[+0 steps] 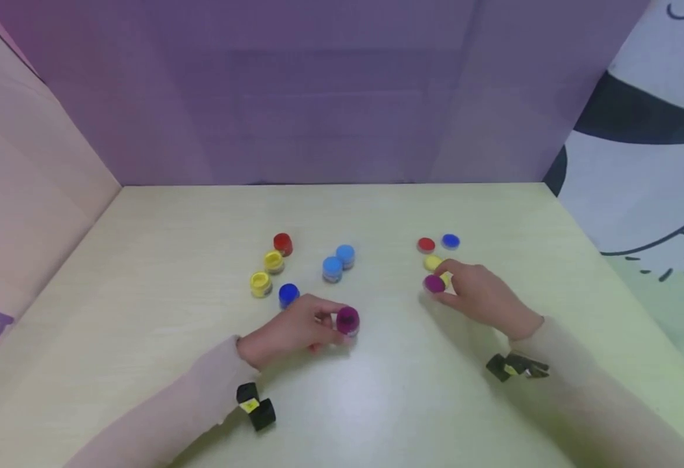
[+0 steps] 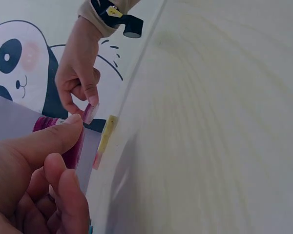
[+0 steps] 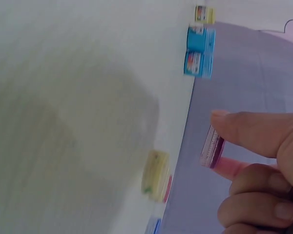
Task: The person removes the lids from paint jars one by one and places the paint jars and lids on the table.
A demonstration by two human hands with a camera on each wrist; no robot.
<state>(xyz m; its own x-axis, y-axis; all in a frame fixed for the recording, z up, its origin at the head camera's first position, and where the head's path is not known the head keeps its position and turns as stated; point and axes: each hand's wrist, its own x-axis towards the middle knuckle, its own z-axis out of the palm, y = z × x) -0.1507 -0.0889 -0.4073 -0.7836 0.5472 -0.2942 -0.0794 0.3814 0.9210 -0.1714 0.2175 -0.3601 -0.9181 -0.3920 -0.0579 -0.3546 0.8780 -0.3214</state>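
Note:
Thumb and fingers of my left hand [image 1: 303,322] hold a small magenta paint jar [image 1: 347,321] above the table; its dark inside shows from the top. My right hand [image 1: 484,296] pinches a round magenta lid [image 1: 434,284] between thumb and finger, raised off the table. In the left wrist view the lid [image 2: 90,113] is tilted nearly on edge, behind the magenta jar [image 2: 74,151]. Under the right hand lie yellow lids [image 1: 432,262], one partly hidden by the fingers. A dark blue jar [image 1: 288,295] stands just behind the left hand, partly covered by it.
Two yellow jars [image 1: 261,284] and a red jar [image 1: 282,244] stand at the left. Two light blue jars [image 1: 332,269] are near the middle. A red lid [image 1: 426,245] and a blue lid [image 1: 450,241] lie farther back at the right. A purple panel [image 1: 342,117] rises behind the table.

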